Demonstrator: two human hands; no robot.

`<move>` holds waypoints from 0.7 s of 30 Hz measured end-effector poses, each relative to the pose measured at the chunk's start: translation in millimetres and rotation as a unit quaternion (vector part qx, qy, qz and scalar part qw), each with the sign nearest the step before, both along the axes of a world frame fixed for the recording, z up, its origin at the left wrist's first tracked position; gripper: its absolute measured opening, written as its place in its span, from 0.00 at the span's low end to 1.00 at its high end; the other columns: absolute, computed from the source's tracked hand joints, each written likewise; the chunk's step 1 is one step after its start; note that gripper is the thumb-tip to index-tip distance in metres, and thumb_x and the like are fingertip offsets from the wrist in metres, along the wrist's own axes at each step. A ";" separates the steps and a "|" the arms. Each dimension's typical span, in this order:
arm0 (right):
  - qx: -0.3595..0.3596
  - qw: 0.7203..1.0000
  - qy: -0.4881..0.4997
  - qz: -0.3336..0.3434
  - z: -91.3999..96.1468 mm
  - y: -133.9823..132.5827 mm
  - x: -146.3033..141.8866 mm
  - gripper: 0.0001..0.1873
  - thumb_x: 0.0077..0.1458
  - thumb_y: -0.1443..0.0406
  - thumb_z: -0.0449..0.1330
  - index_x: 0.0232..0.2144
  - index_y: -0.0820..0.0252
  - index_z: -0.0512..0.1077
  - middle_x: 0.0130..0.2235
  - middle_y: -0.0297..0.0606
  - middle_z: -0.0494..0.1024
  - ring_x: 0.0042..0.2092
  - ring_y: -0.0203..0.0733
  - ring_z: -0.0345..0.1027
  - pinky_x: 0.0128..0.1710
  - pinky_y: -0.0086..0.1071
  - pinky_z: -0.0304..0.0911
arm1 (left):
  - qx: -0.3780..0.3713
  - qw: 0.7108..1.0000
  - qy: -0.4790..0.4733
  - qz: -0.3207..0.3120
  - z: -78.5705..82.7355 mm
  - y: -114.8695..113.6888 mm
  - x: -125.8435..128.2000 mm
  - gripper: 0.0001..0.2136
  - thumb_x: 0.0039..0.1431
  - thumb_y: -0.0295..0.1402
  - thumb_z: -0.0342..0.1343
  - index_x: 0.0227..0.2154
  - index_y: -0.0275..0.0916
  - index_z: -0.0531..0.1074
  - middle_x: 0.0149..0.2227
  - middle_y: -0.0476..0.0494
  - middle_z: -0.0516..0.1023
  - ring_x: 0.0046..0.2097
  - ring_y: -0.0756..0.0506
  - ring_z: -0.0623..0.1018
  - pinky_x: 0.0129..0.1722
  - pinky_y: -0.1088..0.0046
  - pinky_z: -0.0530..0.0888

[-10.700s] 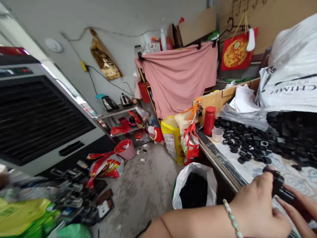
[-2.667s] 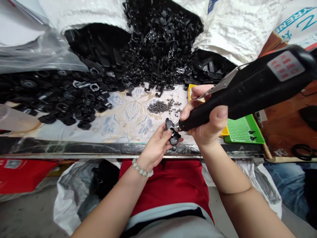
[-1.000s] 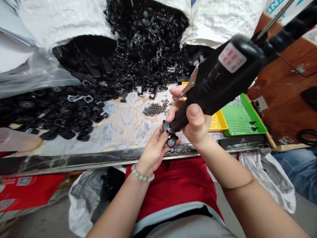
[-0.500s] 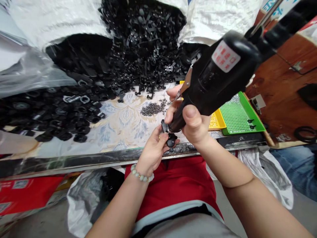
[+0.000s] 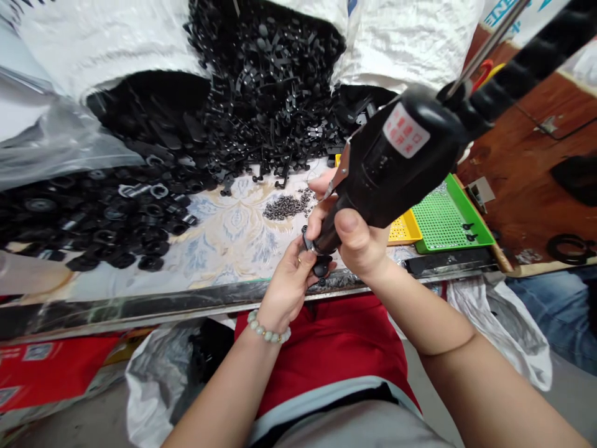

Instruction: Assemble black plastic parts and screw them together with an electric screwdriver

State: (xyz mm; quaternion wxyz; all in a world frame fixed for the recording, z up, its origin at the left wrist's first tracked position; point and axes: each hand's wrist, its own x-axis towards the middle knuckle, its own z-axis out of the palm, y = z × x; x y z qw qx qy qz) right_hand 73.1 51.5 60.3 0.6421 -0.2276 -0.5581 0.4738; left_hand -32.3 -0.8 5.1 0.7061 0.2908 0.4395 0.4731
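Observation:
My right hand is wrapped round a black power screwdriver with a metal lever and a red-and-white label. The tool slants down to the left, its tip against a small black plastic part. That part is pinched between the thumb and fingers of my left hand, at the table's front edge. The screwdriver's nose and my fingers hide much of the part. A pile of small dark screws lies on the table just beyond my left hand.
Black plastic parts spill from white sacks at the back. Black ring-like pieces heap on the left. On the right stand a yellow basket and a green basket. A hose and metal rod rise from the screwdriver.
The screwdriver has tilted more upright and its rear end has shifted left and slightly down. Its tip stays at the black part, which my left hand still holds.

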 end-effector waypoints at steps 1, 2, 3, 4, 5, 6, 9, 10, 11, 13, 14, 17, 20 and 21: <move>-0.007 1.000 0.000 -0.003 0.5 -0.3 -0.1 0.21 0.49 0.50 0.58 0.41 0.55 0.69 0.40 0.36 0.73 0.23 0.29 0.67 0.22 0.27 0.67 | 0.000 1.000 -0.003 -0.004 0.3 0.0 -0.8 0.22 0.54 0.40 0.59 0.51 0.42 0.63 0.38 0.47 0.75 0.28 0.55 0.75 0.26 0.81 0.72; -0.016 1.000 0.000 -0.008 1.5 -0.6 0.0 0.23 0.48 0.49 0.58 0.41 0.55 0.68 0.40 0.36 0.73 0.23 0.30 0.67 0.22 0.28 0.68 | -0.001 1.000 -0.008 -0.010 0.7 0.0 -1.7 0.21 0.54 0.40 0.58 0.50 0.42 0.63 0.37 0.48 0.75 0.28 0.54 0.75 0.26 0.81 0.72; -0.025 1.000 0.001 -0.014 2.9 -0.9 0.2 0.23 0.47 0.48 0.58 0.41 0.55 0.68 0.40 0.36 0.74 0.23 0.30 0.67 0.22 0.28 0.68 | -0.003 1.000 -0.014 -0.017 1.2 0.2 -2.8 0.21 0.55 0.40 0.58 0.50 0.42 0.63 0.36 0.49 0.74 0.28 0.54 0.75 0.25 0.82 0.71; -0.030 0.999 0.005 -0.020 4.4 -1.2 0.6 0.23 0.47 0.48 0.58 0.41 0.54 0.68 0.40 0.35 0.74 0.23 0.30 0.67 0.22 0.28 0.67 | -0.006 1.000 -0.019 -0.021 1.7 0.4 -3.9 0.20 0.55 0.40 0.57 0.50 0.43 0.63 0.34 0.50 0.73 0.29 0.54 0.76 0.25 0.83 0.71; -0.030 0.999 0.010 -0.023 5.8 -1.3 0.9 0.23 0.47 0.48 0.59 0.41 0.53 0.68 0.40 0.35 0.74 0.23 0.30 0.67 0.22 0.28 0.67 | -0.009 0.999 -0.022 -0.023 2.0 0.8 -4.8 0.21 0.55 0.40 0.57 0.50 0.43 0.63 0.33 0.51 0.73 0.29 0.54 0.76 0.25 0.83 0.71; -0.031 0.999 0.012 -0.023 6.9 -1.3 1.1 0.22 0.47 0.48 0.59 0.41 0.53 0.68 0.40 0.35 0.74 0.23 0.30 0.67 0.21 0.27 0.66 | -0.011 0.999 -0.022 -0.023 2.2 1.1 -5.5 0.21 0.55 0.41 0.58 0.50 0.43 0.62 0.31 0.51 0.72 0.29 0.54 0.76 0.25 0.83 0.70; -0.060 0.998 -0.015 -0.027 7.6 -0.3 1.0 0.27 0.44 0.44 0.59 0.39 0.55 0.69 0.42 0.38 0.74 0.23 0.30 0.67 0.21 0.28 0.66 | -0.015 0.999 -0.015 -0.024 2.1 2.2 -6.1 0.22 0.54 0.42 0.58 0.50 0.42 0.62 0.29 0.52 0.72 0.28 0.54 0.75 0.24 0.83 0.70; -0.072 0.997 -0.029 -0.026 7.0 0.3 0.8 0.29 0.43 0.42 0.58 0.38 0.56 0.70 0.41 0.39 0.75 0.23 0.31 0.68 0.22 0.29 0.66 | -0.014 0.999 -0.013 -0.026 2.0 2.4 -5.9 0.23 0.54 0.42 0.58 0.51 0.42 0.62 0.29 0.52 0.72 0.28 0.54 0.75 0.24 0.82 0.70; -0.078 0.996 -0.038 -0.024 6.2 1.0 0.4 0.30 0.42 0.41 0.58 0.38 0.57 0.71 0.39 0.39 0.75 0.23 0.31 0.68 0.23 0.29 0.67 | -0.013 0.999 -0.013 -0.028 2.0 2.6 -5.6 0.23 0.54 0.42 0.58 0.51 0.42 0.62 0.29 0.52 0.72 0.27 0.54 0.75 0.24 0.82 0.71; -0.067 0.997 -0.035 -0.016 4.2 2.4 -0.2 0.30 0.43 0.41 0.58 0.38 0.58 0.71 0.35 0.37 0.76 0.24 0.32 0.68 0.24 0.29 0.68 | -0.012 0.999 -0.013 -0.031 2.0 2.9 -5.1 0.22 0.55 0.41 0.57 0.51 0.42 0.62 0.29 0.52 0.72 0.27 0.54 0.75 0.24 0.82 0.71; -0.059 0.998 -0.030 -0.014 3.4 3.0 -0.5 0.30 0.43 0.42 0.58 0.39 0.58 0.71 0.34 0.37 0.76 0.24 0.32 0.68 0.24 0.29 0.68 | -0.012 0.999 -0.014 -0.030 2.0 2.9 -5.0 0.22 0.55 0.41 0.57 0.51 0.42 0.62 0.30 0.52 0.72 0.27 0.54 0.75 0.25 0.82 0.71; -0.062 0.997 -0.039 -0.026 2.9 4.1 -0.2 0.33 0.42 0.40 0.57 0.42 0.58 0.71 0.35 0.36 0.76 0.24 0.32 0.69 0.23 0.28 0.67 | -0.012 0.999 -0.024 -0.028 1.1 2.5 -5.4 0.22 0.55 0.41 0.57 0.51 0.42 0.62 0.31 0.52 0.72 0.28 0.55 0.74 0.25 0.83 0.72; -0.073 0.995 -0.055 -0.040 5.6 3.7 1.5 0.35 0.42 0.39 0.55 0.42 0.59 0.71 0.39 0.39 0.75 0.25 0.31 0.69 0.23 0.27 0.67 | -0.012 0.999 -0.030 -0.032 -0.9 1.8 -6.3 0.22 0.56 0.41 0.56 0.51 0.42 0.61 0.31 0.51 0.73 0.30 0.54 0.76 0.27 0.82 0.73; -0.073 0.995 -0.056 -0.041 6.7 3.2 2.1 0.35 0.43 0.39 0.55 0.42 0.59 0.71 0.40 0.39 0.75 0.25 0.31 0.69 0.24 0.27 0.67 | -0.012 0.999 -0.030 -0.032 -1.5 1.6 -6.5 0.22 0.56 0.41 0.57 0.51 0.42 0.61 0.31 0.50 0.73 0.30 0.53 0.76 0.27 0.82 0.73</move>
